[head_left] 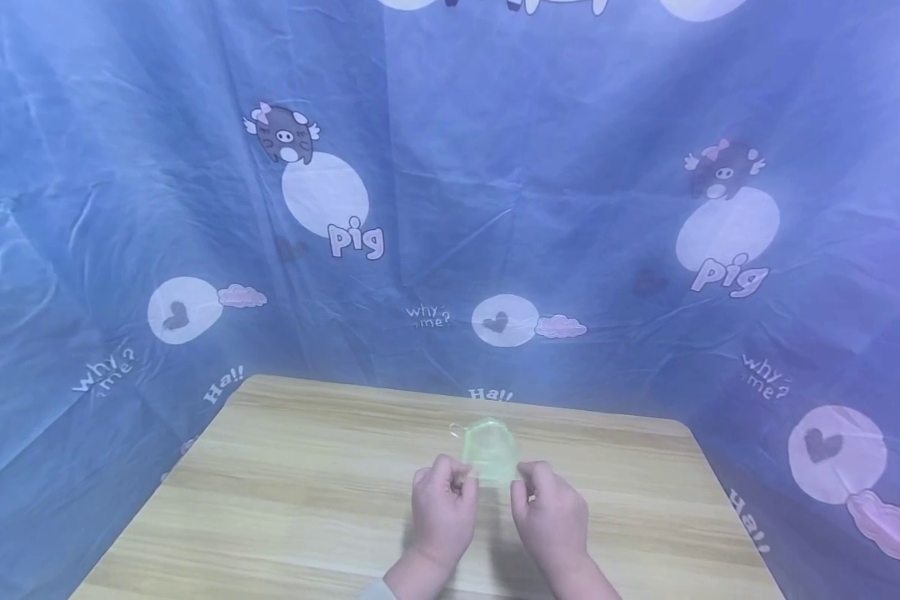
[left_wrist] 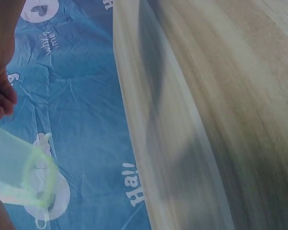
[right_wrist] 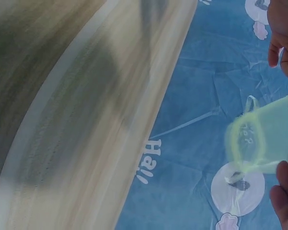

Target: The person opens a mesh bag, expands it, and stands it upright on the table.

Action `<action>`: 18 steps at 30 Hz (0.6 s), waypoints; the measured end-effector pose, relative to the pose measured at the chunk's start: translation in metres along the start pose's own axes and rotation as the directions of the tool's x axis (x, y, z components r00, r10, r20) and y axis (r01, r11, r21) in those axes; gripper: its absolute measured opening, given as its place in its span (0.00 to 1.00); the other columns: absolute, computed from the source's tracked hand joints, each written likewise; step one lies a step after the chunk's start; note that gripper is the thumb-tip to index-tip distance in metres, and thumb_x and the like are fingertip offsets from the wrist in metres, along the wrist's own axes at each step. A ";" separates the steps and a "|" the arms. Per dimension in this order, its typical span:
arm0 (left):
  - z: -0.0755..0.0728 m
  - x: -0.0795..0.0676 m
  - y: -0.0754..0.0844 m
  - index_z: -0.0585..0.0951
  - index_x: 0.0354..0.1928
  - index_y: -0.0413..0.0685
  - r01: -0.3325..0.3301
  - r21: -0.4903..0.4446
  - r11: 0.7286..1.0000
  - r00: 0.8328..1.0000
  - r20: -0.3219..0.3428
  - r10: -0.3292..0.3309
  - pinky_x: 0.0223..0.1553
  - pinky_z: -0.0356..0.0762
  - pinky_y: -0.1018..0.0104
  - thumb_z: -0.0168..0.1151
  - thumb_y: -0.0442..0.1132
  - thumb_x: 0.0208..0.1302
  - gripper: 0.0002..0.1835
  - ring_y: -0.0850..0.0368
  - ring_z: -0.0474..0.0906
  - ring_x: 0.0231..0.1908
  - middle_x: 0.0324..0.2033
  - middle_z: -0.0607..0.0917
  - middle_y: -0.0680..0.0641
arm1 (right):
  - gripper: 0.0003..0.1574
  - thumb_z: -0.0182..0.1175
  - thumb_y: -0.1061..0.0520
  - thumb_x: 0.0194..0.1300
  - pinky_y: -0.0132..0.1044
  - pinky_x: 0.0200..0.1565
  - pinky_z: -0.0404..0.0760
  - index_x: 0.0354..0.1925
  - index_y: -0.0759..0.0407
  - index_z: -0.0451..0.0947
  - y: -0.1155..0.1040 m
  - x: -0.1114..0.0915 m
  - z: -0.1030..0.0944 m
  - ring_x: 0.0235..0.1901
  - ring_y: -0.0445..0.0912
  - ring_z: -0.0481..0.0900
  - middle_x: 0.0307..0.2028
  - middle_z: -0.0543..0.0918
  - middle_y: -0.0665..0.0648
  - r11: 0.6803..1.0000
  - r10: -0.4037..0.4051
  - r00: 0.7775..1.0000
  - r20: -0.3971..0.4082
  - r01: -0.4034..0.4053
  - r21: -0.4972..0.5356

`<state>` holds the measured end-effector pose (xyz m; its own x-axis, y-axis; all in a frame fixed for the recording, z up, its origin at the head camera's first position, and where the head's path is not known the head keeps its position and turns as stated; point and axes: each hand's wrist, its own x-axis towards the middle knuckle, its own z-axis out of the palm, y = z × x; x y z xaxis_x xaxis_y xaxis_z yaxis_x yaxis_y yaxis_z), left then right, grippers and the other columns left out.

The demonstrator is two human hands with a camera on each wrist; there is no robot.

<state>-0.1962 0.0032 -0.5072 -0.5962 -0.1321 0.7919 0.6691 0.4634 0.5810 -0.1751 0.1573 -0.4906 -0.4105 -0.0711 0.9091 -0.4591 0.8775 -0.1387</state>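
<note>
A small pale green see-through pouch (head_left: pixel 491 450), of sheer fabric by its look, is held up over the table's far half. My left hand (head_left: pixel 444 508) pinches its lower left corner between thumb and fingers. The lower right corner is pinched by my right hand (head_left: pixel 551 512). A thin pale loop (head_left: pixel 457 430) sticks out at the pouch's upper left. In the left wrist view the pouch (left_wrist: pixel 19 167) stretches between both hands, with the blue cloth showing through it. The right wrist view shows the pouch (right_wrist: pixel 278 136) with a ribbon-like loop at each side.
The wood-grain table (head_left: pixel 300 467) has rounded far corners. Blue cloth (head_left: pixel 450 208) printed with pigs, white ovals and lettering hangs behind it and along both sides. Shadows of the hands and pouch fall on the tabletop.
</note>
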 end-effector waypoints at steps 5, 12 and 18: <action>-0.001 0.000 0.000 0.79 0.39 0.45 -0.028 0.008 1.000 0.999 0.040 0.027 0.43 0.76 0.61 0.67 0.26 0.59 0.10 0.73 0.75 0.27 0.24 0.85 0.58 | 0.12 0.55 0.61 0.53 0.22 0.12 0.58 0.37 0.65 0.77 0.001 0.001 -0.002 0.11 0.33 0.64 0.18 0.80 0.51 1.000 0.027 1.000 -0.013 -0.027 -0.009; -0.004 0.002 -0.002 0.79 0.40 0.43 -0.095 0.023 0.995 0.994 0.063 0.094 0.46 0.79 0.56 0.62 0.24 0.53 0.13 0.69 0.77 0.30 0.28 0.88 0.54 | 0.16 0.58 0.61 0.50 0.23 0.14 0.65 0.41 0.65 0.77 0.001 0.002 -0.006 0.14 0.35 0.70 0.22 0.82 0.52 0.997 0.046 0.998 0.035 -0.048 0.067; -0.004 0.003 -0.004 0.79 0.38 0.45 -0.123 0.034 0.992 0.991 0.051 0.121 0.45 0.80 0.53 0.62 0.26 0.54 0.10 0.70 0.79 0.29 0.30 0.89 0.53 | 0.11 0.57 0.65 0.51 0.20 0.13 0.60 0.36 0.63 0.77 0.001 0.002 -0.007 0.13 0.31 0.63 0.16 0.76 0.47 0.999 0.031 0.999 0.024 -0.032 0.033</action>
<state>-0.1989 -0.0027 -0.5066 -0.5326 -0.0296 0.8458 0.7219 0.5058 0.4723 -0.1710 0.1609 -0.4857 -0.4431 -0.0550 0.8948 -0.4717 0.8631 -0.1805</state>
